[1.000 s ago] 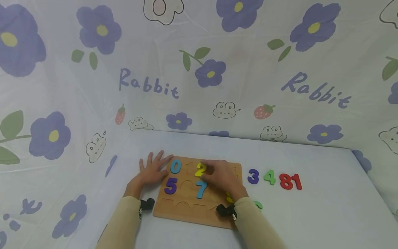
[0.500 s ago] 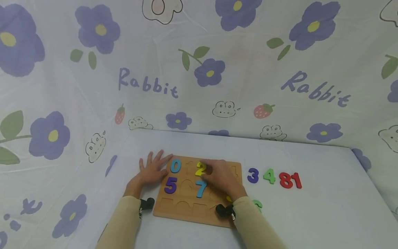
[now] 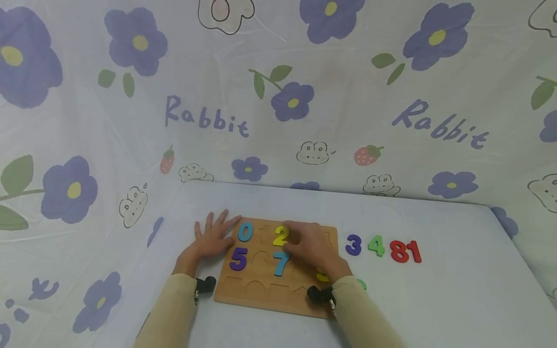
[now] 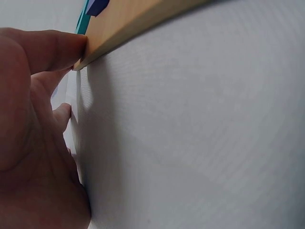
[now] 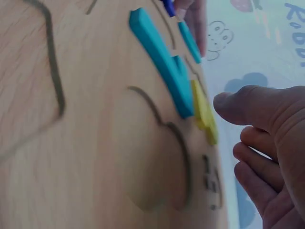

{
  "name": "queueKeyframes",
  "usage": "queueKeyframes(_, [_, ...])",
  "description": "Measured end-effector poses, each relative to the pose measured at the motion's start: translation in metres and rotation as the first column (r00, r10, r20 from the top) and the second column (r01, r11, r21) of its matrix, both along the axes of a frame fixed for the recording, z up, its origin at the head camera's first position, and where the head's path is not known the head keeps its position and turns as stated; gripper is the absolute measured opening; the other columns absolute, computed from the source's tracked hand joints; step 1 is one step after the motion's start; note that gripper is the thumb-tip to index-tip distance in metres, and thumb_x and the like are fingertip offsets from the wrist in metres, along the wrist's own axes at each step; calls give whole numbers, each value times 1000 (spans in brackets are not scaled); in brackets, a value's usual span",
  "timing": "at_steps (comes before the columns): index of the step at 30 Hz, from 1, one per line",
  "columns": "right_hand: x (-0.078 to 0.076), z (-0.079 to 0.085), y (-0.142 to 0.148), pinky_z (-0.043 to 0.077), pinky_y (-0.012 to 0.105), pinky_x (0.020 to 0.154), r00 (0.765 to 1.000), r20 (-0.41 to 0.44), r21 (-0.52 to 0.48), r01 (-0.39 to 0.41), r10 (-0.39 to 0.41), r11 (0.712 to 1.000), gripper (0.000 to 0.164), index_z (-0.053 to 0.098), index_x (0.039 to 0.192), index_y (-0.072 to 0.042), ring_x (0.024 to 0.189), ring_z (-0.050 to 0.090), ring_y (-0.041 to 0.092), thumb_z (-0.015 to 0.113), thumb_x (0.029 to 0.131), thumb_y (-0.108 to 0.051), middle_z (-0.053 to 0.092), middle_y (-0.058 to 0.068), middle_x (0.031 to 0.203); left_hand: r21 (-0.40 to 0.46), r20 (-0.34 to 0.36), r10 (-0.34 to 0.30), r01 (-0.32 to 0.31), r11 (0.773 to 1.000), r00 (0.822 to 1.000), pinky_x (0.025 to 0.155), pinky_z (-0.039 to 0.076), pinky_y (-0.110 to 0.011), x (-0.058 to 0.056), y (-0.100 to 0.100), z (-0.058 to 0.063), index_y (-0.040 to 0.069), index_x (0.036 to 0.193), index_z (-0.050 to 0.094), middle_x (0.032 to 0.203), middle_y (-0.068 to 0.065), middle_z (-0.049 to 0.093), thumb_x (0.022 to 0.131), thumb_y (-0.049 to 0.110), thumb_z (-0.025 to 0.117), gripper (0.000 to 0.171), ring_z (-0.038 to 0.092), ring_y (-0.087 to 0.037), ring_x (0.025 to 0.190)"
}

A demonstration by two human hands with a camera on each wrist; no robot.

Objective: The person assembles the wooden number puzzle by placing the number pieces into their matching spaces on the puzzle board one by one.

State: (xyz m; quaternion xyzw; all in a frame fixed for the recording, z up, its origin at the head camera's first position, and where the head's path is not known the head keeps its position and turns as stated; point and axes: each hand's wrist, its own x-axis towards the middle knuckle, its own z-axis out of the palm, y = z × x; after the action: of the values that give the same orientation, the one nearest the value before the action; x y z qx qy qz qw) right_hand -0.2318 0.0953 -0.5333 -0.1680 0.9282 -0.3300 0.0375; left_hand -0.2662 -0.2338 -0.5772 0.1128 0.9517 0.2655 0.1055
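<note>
A wooden number puzzle board [image 3: 226, 291] lies on the white table. My left hand [image 3: 213, 241] rests at its left edge with fingers spread; in the left wrist view the thumb [image 4: 62, 47] touches the board's side. My right hand [image 3: 310, 244] is over the board's upper middle, its thumb and forefinger at the right side of the yellow 2 [image 3: 280, 239]. From the right wrist, a gap shows between this thumb [image 5: 233, 105] and the 2. Also on the board sit a blue 0 [image 3: 241, 232], a purple 5 [image 3: 239, 261] and a blue 7 [image 3: 282, 265].
Right of the board lie a purple 3 [image 3: 358, 245], a green 4 [image 3: 380, 247], a red 8 [image 3: 396, 257] and a red 1 [image 3: 415, 253]. The right forearm partly hides a yellow number [image 3: 322, 278] and a green piece [image 3: 362, 284]. A flowered cloth hangs behind.
My right hand has drawn back slightly to the right from the yellow 2, which stays on the board. More of the yellow number near the forearm shows. The left hand has kept its place.
</note>
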Motion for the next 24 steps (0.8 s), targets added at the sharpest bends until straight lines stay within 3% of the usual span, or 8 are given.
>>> queueKeyframes(3, [3,8,6,50,59,121,999,30,-11,20,-20,1000,61,66,154,-22,146,62,34,85,96,-26,69,3,153,6,0,1,-1,1000,1000,121,-23,-82,0,0,0,27,170,42,184,-20,12,103,29,58,69,-12,-58,166])
queueKeyframes(7, [11,22,17,50,63,119,997,60,-26,46,-44,999,63,66,154,-25,149,58,37,87,95,-31,67,4,155,10,3,1,-1,1000,1000,121,-23,-82,0,0,0,27,170,42,184,-19,12,103,30,58,69,-12,-57,166])
queueKeyframes(14, [27,44,47,53,61,117,1000,16,-51,-19,20,999,61,67,153,-21,147,61,35,86,96,-34,69,3,153,6,2,-1,1,1000,1000,121,-23,-82,0,-1,-1,28,170,41,184,-19,12,103,30,58,69,-12,-58,166])
queueKeyframes(18, [42,54,65,54,63,114,999,40,-33,-20,21,999,61,68,152,-25,144,63,36,86,95,-40,69,2,153,7,6,-1,1,1000,1000,121,-23,-82,-1,0,-1,28,171,41,185,-19,11,103,30,58,70,-12,-58,166])
queueKeyframes(24, [63,58,95,57,63,110,999,30,27,-36,35,999,62,69,150,-25,137,69,36,89,93,-36,72,3,148,12,10,3,-3,1000,1000,121,-23,-82,-1,0,-1,28,170,41,185,-18,12,103,31,58,70,-13,-57,167])
